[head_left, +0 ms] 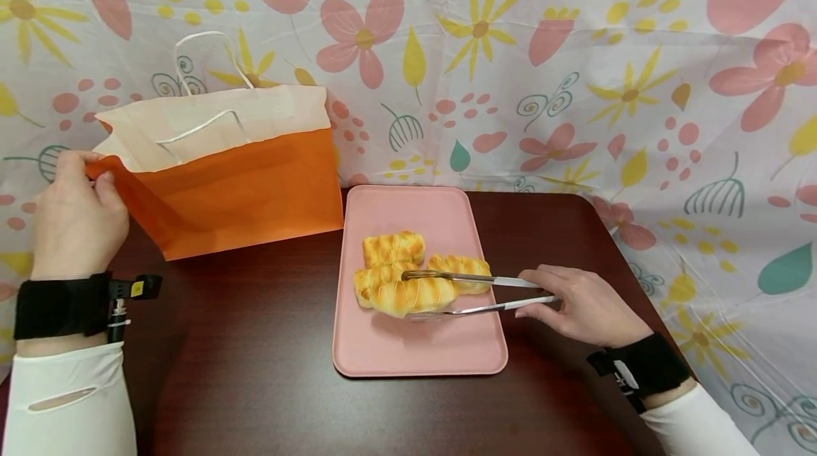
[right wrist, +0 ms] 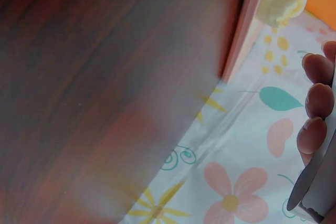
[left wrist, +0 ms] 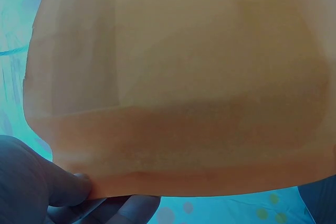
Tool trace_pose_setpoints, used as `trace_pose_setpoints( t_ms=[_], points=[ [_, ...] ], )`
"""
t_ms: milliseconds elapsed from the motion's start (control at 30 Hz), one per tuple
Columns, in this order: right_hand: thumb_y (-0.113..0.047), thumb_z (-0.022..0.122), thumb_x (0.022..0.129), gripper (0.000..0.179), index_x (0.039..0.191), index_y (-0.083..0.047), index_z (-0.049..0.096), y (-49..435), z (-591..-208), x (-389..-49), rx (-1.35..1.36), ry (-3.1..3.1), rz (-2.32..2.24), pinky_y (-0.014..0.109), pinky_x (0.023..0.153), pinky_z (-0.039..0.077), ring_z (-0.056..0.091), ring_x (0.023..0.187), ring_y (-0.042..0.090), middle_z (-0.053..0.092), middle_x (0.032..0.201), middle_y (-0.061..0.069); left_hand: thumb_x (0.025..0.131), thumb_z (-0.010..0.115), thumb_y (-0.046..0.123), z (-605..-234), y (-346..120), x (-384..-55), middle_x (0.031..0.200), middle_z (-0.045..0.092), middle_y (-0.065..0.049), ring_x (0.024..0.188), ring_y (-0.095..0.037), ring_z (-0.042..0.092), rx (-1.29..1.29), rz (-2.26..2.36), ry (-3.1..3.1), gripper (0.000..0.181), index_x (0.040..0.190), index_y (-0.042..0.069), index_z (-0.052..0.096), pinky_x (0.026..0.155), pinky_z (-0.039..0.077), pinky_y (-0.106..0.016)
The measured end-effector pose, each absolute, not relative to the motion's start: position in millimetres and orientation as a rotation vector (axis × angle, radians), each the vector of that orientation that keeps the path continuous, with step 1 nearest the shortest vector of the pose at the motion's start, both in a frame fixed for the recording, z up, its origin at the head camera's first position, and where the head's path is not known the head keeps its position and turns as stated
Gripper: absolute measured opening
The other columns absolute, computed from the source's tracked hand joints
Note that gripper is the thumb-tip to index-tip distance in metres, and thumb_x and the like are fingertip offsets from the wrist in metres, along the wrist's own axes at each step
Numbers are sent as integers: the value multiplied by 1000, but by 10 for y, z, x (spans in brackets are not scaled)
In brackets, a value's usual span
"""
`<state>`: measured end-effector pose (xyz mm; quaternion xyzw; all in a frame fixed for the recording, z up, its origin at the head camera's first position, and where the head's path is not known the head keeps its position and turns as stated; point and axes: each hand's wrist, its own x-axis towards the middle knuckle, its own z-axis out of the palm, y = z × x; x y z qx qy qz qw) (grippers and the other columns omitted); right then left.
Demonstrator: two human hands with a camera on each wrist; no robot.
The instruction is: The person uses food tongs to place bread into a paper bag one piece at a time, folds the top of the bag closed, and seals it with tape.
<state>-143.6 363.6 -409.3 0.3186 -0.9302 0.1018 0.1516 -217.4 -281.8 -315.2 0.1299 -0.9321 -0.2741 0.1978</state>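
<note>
The left hand (head_left: 81, 222) pinches the rim of an orange paper bag (head_left: 255, 190) on the tabletop (head_left: 255, 335), apparently to hold its mouth open. Beside it, four bread rolls (head_left: 393, 248) cluster on a pink tray (head_left: 408, 211); straddling the front roll (head_left: 415, 297), seemingly to grip both sides, are metal tongs (head_left: 515, 282) grasped by the right hand (head_left: 581, 303).

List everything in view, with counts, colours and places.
Tray: one, pink, on table
Table: one, dark brown, under tray
Paper bag: one, orange and white, left of tray
Bread rolls: four visible, golden, on tray
Tongs: one pair, silver and white, around front roll
Cloth: one, white with flower print, behind table
Wristbands: two, black, on wrists
Sleeves: two, white, on forearms
Left hand: one, bare, gripping bag's edge
Right hand: one, bare, holding tongs
</note>
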Motion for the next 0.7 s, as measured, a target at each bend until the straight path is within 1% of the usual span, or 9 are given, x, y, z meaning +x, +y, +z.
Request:
trace_pose_setpoints(
  t_ms=[67,133,200,400,600,700],
  points=[
    [-51,78,78,52,123,-31,63,3632,-4077,-1449,917,-2662,295,19,65,46,51,70,-6,59,95,-19,106,24,25,-3150,-2814,-2172,129,46,-41,104,-55,48,369,-771,-2612,49,148,-1,25,83,42,-67],
    [-50,78,78,51,123,-32,62,3629,-4060,-1462,924,-2660,307,14,60,40,43,63,-8,55,89,-21,106,24,24,-3147,-2816,-2169,129,46,-41,104,-56,47,369,-771,-2614,49,148,-1,25,83,43,-67],
    [-49,79,78,51,123,-33,62,3630,-4044,-1471,922,-2654,309,11,60,39,44,65,-9,54,91,-22,106,24,25,-3146,-2818,-2167,130,46,-41,104,-56,47,369,-772,-2615,49,148,-1,25,83,43,-67],
    [-47,81,76,52,123,-31,62,3651,-3997,-1496,922,-2618,307,13,58,40,47,65,-8,55,90,-19,105,24,25,-3150,-2813,-2179,129,47,-40,103,-55,48,357,-776,-2609,49,147,-2,26,85,42,-67],
    [-45,82,76,50,120,-29,64,3666,-3941,-1557,921,-2591,285,14,58,37,44,66,-7,49,83,-22,105,25,24,-3151,-2831,-2177,130,46,-41,106,-56,47,362,-784,-2611,49,147,-2,26,87,41,-68],
    [-44,82,76,50,120,-27,64,3674,-3907,-1593,908,-2591,281,15,57,38,43,63,-6,51,85,-22,105,25,24,-3156,-2838,-2176,130,46,-41,106,-57,47,361,-782,-2607,49,147,-2,26,87,41,-69]
  ],
)
